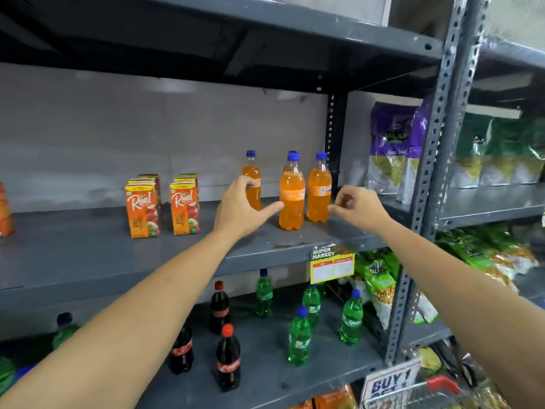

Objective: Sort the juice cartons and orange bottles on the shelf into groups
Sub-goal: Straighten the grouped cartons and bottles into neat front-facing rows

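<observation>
— Middle shelf (88, 255)?
— Grey metal. Two rows of juice cartons (143, 212) left of centre, front carton of the second row (184, 209) just beside the first, more cartons lined up behind each. Four orange bottles (292, 199) toward the right end, all upright, blue caps on.

— Left hand (239, 208)?
— Reaching in among the bottles. Fingers (246, 181) curled over the front of the leftmost bottle (253, 172), thumb stretched out toward the front bottle, tip right by its side. Open and loose, not clamped around anything; contact with the leftmost bottle hard to judge.

— Right hand (358, 206)?
— Just right of the rightmost bottle (319, 191). Fingers (343, 197) bent inward, thumb and forefinger nearly pinched, nothing between them. Near the bottle, slightly apart from it.

— Fourth bottle?
— Behind the front one, only cap and shoulder showing.

— Elsewhere?
— Purple snack bags (389, 149) past the upright post. Yellow price tag (331, 265) on the shelf edge. Below: cola bottles (227, 358) and green bottles (299, 338), scattered, standing.
</observation>
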`<state>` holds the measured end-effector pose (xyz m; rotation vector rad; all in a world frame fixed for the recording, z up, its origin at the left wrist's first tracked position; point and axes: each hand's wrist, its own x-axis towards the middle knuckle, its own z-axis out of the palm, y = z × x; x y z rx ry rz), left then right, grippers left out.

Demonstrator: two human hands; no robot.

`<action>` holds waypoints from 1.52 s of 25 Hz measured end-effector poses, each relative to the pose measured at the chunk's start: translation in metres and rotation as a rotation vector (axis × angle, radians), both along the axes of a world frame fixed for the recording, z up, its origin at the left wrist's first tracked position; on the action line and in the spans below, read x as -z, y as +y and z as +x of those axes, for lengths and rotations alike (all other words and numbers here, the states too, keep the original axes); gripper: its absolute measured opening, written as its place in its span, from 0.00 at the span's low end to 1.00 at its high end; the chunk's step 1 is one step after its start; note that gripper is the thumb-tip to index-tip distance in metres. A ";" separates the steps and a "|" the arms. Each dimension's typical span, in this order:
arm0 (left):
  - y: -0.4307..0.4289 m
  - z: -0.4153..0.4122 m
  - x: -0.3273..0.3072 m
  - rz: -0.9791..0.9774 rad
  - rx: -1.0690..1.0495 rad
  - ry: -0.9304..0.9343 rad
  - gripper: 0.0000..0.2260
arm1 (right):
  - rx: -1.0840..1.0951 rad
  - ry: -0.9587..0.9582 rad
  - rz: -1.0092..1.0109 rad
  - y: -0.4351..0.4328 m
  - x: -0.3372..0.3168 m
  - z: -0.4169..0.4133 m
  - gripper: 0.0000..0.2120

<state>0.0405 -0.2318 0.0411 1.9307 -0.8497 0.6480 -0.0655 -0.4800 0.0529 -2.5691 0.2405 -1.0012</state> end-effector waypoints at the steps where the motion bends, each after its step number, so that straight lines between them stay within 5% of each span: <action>1: -0.018 0.000 0.002 0.014 0.008 0.059 0.34 | 0.014 -0.039 0.069 -0.014 0.001 0.005 0.14; 6: -0.080 0.008 0.001 -0.074 0.014 0.266 0.35 | -0.322 0.113 0.510 -0.051 -0.002 0.046 0.31; 10: -0.074 0.031 -0.003 -0.100 0.096 0.329 0.32 | -0.685 0.289 0.773 -0.061 -0.008 0.079 0.27; 13: -0.060 0.051 -0.004 -0.118 0.161 0.447 0.34 | -0.741 0.291 0.762 -0.057 -0.009 0.096 0.27; 18: -0.050 0.065 -0.009 -0.186 0.263 0.574 0.21 | -0.784 0.306 0.754 -0.055 -0.002 0.124 0.24; 23: -0.043 0.074 -0.014 -0.180 0.263 0.595 0.28 | -0.775 0.278 0.686 -0.051 -0.004 0.137 0.24; 29: -0.041 0.077 -0.012 -0.178 0.299 0.654 0.25 | -0.730 0.227 0.644 -0.048 0.000 0.137 0.29; 38: -0.044 0.071 -0.011 -0.097 0.126 0.480 0.24 | -0.757 0.279 0.605 -0.048 0.004 0.136 0.27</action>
